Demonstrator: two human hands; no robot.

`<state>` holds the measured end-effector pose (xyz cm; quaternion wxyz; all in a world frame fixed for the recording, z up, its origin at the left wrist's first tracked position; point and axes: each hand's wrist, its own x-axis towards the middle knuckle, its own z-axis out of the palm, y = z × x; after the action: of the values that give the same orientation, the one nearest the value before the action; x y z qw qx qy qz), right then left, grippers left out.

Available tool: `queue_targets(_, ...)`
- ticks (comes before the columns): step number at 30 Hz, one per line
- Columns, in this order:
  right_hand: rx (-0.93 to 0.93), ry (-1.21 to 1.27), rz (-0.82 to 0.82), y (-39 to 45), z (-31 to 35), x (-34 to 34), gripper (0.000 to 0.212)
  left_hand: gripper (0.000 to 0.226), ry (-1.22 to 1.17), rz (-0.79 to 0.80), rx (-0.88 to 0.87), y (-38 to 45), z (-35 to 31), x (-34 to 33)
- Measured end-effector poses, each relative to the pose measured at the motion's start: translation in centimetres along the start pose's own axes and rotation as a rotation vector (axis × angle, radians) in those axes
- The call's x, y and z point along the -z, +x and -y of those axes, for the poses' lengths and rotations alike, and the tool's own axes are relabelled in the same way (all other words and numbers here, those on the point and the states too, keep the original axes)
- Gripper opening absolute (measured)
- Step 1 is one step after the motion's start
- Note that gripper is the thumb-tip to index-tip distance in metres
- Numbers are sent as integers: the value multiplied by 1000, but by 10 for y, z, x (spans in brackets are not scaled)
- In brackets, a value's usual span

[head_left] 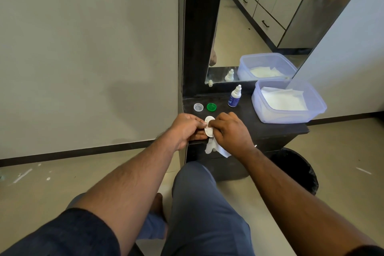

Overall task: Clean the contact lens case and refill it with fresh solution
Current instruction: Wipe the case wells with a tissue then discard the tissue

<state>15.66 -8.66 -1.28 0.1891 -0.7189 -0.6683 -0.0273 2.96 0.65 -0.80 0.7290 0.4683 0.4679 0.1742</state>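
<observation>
Wiping the lens case [209, 126] looks like the step in hand. The left hand [185, 129] holds the small white case just over the front edge of the dark table [276, 129], with thumb and fingers pinching its side. The right hand [230, 131] pinches a white tissue [212, 147] and presses part of it onto the case. The rest of the tissue hangs down below the hands.

Both caps are already off. The clear cap [198, 107] and the green cap [211, 106] lie side by side on the table, just behind the hands. So opening the case is done, and the cleaning seems to be under way.

The bottle [235, 96] of solution stands upright farther back, near the mirror [270, 23], with its top on. Filling has likely not begun. Whether the cups of the case are dry cannot be seen, since the fingers and tissue hide them.

What is left, most likely: finish wiping, pour in fresh solution, and screw both caps back on. A plastic box [291, 118] with more tissues sits to the right.
</observation>
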Motion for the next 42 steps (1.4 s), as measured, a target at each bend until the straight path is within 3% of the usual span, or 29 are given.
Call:
queue_targets(4, 101, -29, 20, -3, 1, -1, 18, 9, 5, -11, -7, 1, 0, 0)
queue_targets(7, -10, -17, 1, -3, -5, 0, 20, 5, -3, -4, -2, 1, 1, 0)
queue_targets(11, 39, 69, 14, -7, -1, -2, 19, 4, -6, -2, -6, 1, 1, 1)
queue_targets(14, -119, 218, 24, -7, -5, -7, 21, 2, -7, 7, -11, -1, 2, 1)
queue_targets(18, -382, 646, 4, -8, -5, -9, 20, 4, -5, 5, -21, -2, 2, 1)
queue_targets(21, -432, 737, 22, -9, -9, -6, 21, 5, -8, -5, -26, -1, 3, 1)
queue_targets(42, -465, 824, 40, -5, -17, -4, 23, 8, 15, -35, -30, -3, 3, -1)
